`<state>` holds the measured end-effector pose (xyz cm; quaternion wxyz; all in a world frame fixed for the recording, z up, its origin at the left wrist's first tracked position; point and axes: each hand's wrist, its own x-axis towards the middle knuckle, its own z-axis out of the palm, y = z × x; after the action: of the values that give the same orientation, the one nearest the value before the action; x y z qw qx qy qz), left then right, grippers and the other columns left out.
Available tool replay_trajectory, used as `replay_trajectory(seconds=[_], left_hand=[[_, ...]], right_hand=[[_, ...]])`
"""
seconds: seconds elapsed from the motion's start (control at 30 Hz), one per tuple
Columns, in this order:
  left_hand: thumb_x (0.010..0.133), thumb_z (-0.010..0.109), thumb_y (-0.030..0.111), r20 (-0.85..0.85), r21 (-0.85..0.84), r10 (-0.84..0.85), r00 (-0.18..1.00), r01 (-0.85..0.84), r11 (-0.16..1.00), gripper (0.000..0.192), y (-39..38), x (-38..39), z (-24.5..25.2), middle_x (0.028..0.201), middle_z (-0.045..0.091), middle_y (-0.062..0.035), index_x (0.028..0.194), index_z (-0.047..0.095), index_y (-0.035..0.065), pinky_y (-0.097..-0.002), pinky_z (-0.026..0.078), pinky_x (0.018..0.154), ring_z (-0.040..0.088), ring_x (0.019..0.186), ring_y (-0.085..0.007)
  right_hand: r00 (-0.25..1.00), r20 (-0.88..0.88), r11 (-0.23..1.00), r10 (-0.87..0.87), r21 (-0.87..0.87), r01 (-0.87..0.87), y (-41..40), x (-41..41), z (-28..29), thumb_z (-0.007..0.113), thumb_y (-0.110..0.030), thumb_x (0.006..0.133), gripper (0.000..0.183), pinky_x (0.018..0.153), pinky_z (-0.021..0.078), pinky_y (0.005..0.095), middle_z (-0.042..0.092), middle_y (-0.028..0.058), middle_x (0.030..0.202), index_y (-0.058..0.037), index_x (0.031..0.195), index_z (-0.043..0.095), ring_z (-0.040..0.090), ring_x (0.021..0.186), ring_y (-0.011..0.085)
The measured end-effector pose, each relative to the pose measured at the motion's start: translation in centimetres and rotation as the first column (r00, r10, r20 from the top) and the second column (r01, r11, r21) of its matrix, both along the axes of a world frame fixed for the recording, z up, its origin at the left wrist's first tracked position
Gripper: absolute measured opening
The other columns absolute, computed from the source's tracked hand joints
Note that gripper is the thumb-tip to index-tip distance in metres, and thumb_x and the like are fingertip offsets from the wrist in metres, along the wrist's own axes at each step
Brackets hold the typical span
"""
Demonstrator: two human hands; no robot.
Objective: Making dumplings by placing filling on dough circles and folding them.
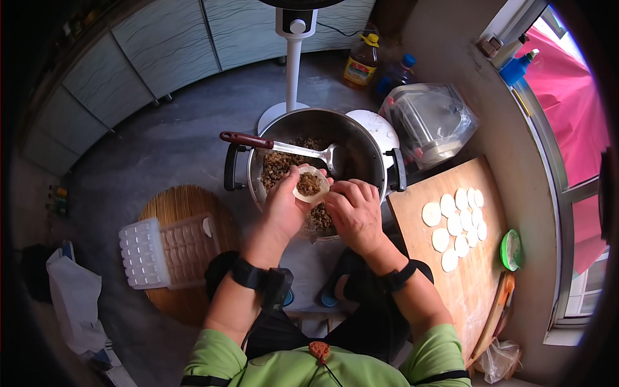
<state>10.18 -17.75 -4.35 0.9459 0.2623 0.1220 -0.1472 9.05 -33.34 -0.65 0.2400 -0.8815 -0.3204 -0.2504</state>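
Note:
My left hand (286, 203) holds a round dough wrapper (316, 194) with brown minced filling (308, 184) in its middle, above a large steel pot (358, 126). At the wrapper's right edge is my right hand (357, 210), its fingers curled against the rim; its fingertips are partly hidden. More filling lies in the pot. A slotted-looking metal spatula (295, 149) with a dark red handle rests across the pot's left rim. Flat dough rounds (431, 214) lie on a wooden board (420, 193) to the right.
At the left, a clear plastic dumpling tray (191, 242) with one pale piece sits on a round woven mat (169, 203), its ridged white part (142, 254) beside it. A white stand (292, 72), an oil bottle (361, 65) and a bagged appliance (428, 126) stand behind. A green bowl (510, 249) borders the board.

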Motion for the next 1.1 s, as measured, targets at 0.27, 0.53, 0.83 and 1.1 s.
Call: replay_trajectory(seconds=[0.27,0.53,0.83,1.1], left_hand=[[0.096,0.035,0.031,0.048,-0.022,-0.009,0.999,0.010,1.000,0.039,-0.9,-0.6,0.0,0.113,0.056,-0.0132,0.115,0.049,0.0005,-0.0296,0.046,0.084,0.056,0.097,-0.0200],[0.095,0.038,0.022,0.130,0.026,0.073,0.989,-0.077,0.997,0.029,-0.7,-1.0,0.3,0.106,0.057,-0.0105,0.112,0.051,0.0021,-0.0286,0.045,0.084,0.055,0.097,-0.0177],[0.095,0.038,0.019,0.150,0.114,0.071,0.986,-0.088,0.990,0.023,-0.8,-1.3,1.8,0.101,0.057,-0.0065,0.102,0.054,0.0041,-0.0266,0.045,0.077,0.054,0.091,-0.0149],[0.095,0.037,0.020,0.263,0.128,0.058,0.963,-0.095,0.987,0.023,-1.1,-1.4,2.4,0.109,0.054,-0.0067,0.101,0.054,0.0050,-0.0298,0.042,0.082,0.052,0.097,-0.0151]], right_hand=[[0.985,0.132,0.992,0.114,-0.070,-0.106,0.8,0.9,-0.9,0.058,-0.014,0.066,0.018,0.080,0.0379,0.0341,0.055,-0.0008,0.095,-0.0160,0.083,0.061,0.052,0.093,0.0195],[0.994,0.036,0.985,0.103,0.134,-0.107,1.9,1.0,-0.7,0.065,-0.012,0.065,0.020,0.079,0.0369,0.0349,0.057,-0.0002,0.090,-0.0158,0.084,0.062,0.052,0.092,0.0202],[0.995,-0.062,0.975,0.079,0.215,-0.064,2.0,1.4,0.1,0.067,-0.010,0.067,0.018,0.079,0.0354,0.0364,0.057,0.0001,0.086,-0.0153,0.084,0.063,0.052,0.087,0.0226],[0.911,-0.337,0.774,0.240,0.632,0.030,2.7,1.3,0.3,0.066,0.003,0.069,0.014,0.078,0.0444,0.0307,0.056,0.0069,0.090,-0.0037,0.081,0.063,0.053,0.093,0.0205]])
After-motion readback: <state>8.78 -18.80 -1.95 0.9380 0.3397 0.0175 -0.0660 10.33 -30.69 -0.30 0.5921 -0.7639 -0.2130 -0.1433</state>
